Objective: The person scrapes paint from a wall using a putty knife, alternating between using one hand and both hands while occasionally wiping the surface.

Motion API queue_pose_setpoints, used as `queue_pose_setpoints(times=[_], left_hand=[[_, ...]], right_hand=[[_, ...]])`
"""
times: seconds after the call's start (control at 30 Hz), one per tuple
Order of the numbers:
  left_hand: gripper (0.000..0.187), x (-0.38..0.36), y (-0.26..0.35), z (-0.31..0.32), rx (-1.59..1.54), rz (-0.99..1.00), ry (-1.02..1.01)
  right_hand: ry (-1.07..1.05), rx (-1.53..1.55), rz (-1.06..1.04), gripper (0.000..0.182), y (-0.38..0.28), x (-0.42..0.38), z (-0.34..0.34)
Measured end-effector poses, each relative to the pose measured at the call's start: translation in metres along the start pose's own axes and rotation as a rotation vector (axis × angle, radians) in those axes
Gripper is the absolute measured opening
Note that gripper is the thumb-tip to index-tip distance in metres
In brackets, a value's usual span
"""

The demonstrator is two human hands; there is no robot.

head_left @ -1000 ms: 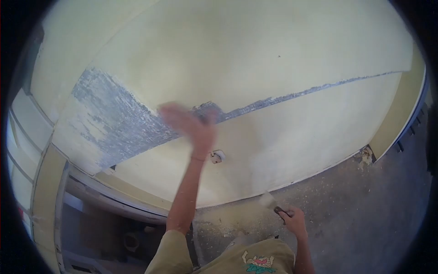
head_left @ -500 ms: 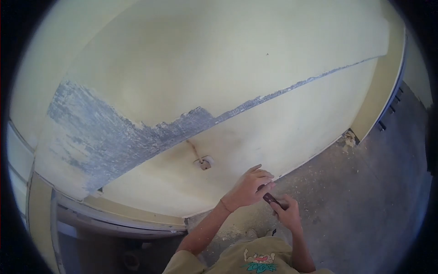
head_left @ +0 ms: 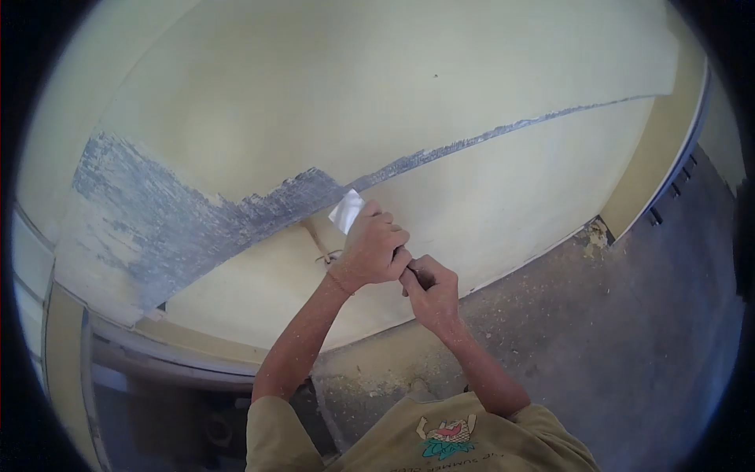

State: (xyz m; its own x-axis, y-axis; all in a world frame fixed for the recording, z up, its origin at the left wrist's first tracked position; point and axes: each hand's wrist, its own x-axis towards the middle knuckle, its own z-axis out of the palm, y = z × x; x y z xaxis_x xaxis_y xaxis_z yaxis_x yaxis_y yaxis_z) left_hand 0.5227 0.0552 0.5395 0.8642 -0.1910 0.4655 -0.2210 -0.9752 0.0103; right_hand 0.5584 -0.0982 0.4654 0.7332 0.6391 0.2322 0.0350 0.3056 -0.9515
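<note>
My left hand [head_left: 373,248] is wrapped round a scraper, whose shiny metal blade [head_left: 346,211] sticks out past the fingers near the lower edge of the grey scraped strip [head_left: 299,197]. Close beside it, to the right and slightly lower, my right hand [head_left: 431,289] grips the dark handle end of the same tool. The cream wall [head_left: 472,197] lies behind both hands. A wall socket box [head_left: 330,257] with a brown streak above it is partly hidden by my left hand.
A doorway or opening [head_left: 181,401] with dark items inside is at the lower left. Paint flakes lie on the concrete floor [head_left: 566,315]. Several dark pegs [head_left: 655,215] stick out along the right-hand edge. A chipped wall corner [head_left: 599,233] is at the right.
Both hands have moved up and left to the wall. My left hand, earlier with fingers spread near the handle, has closed round the tool, and the blade now shows.
</note>
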Motion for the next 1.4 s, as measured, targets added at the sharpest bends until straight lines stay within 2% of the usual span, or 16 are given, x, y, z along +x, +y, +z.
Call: queue_pose_setpoints(times=[0.07, 0.1, 0.17, 0.2, 0.37, 0.47, 0.57, 1.0, 1.07, 1.17, 1.2, 1.27, 1.4], left_hand=[[0.012, 0.0, 0.004, 0.014, -0.047, 0.034, 0.114], [0.012, 0.002, 0.007, 0.015, -0.035, 0.024, 0.119], [0.012, 0.004, 0.016, 0.016, 0.01, -0.042, 0.214], [0.012, 0.007, 0.019, 0.016, 0.018, -0.051, 0.214], [0.011, 0.022, 0.028, 0.029, -0.06, -0.154, 0.479], [0.01, 0.022, 0.019, 0.038, -0.066, -0.164, 0.548], [0.011, 0.016, 0.014, 0.038, -0.065, -0.174, 0.644], [0.011, 0.031, 0.017, 0.052, -0.142, -0.182, 0.736], [0.011, 0.026, 0.015, 0.046, -0.103, -0.197, 0.744], [0.011, 0.034, 0.018, 0.051, -0.122, -0.183, 0.765], [0.011, 0.033, 0.013, 0.047, -0.118, -0.173, 0.77], [0.01, 0.023, 0.01, 0.042, -0.044, -0.206, 0.839], [0.009, 0.031, 0.012, 0.048, -0.064, -0.206, 0.785]], right_hand=[[0.058, -0.144, -0.14, 0.009, 0.003, 0.001, -0.01], [0.043, -0.14, -0.144, 0.009, -0.002, 0.004, -0.015], [-0.017, -0.319, -0.258, 0.011, -0.021, 0.008, -0.028], [-0.028, -0.314, -0.259, 0.011, -0.028, 0.011, -0.034], [-0.147, -0.551, -0.338, 0.01, -0.058, 0.032, -0.052], [-0.22, -0.595, -0.279, 0.01, -0.068, 0.041, -0.052], [-0.248, -0.607, -0.347, 0.01, -0.07, 0.044, -0.046], [-0.214, -0.691, -0.316, 0.01, -0.072, 0.047, -0.055], [-0.21, -0.658, -0.415, 0.009, -0.067, 0.049, -0.051], [-0.226, -0.687, -0.337, 0.008, -0.075, 0.049, -0.057], [-0.222, -0.686, -0.347, 0.008, -0.072, 0.054, -0.052], [-0.196, -0.589, -0.521, 0.01, -0.057, 0.056, -0.041], [-0.201, -0.609, -0.512, 0.009, -0.06, 0.053, -0.054]])
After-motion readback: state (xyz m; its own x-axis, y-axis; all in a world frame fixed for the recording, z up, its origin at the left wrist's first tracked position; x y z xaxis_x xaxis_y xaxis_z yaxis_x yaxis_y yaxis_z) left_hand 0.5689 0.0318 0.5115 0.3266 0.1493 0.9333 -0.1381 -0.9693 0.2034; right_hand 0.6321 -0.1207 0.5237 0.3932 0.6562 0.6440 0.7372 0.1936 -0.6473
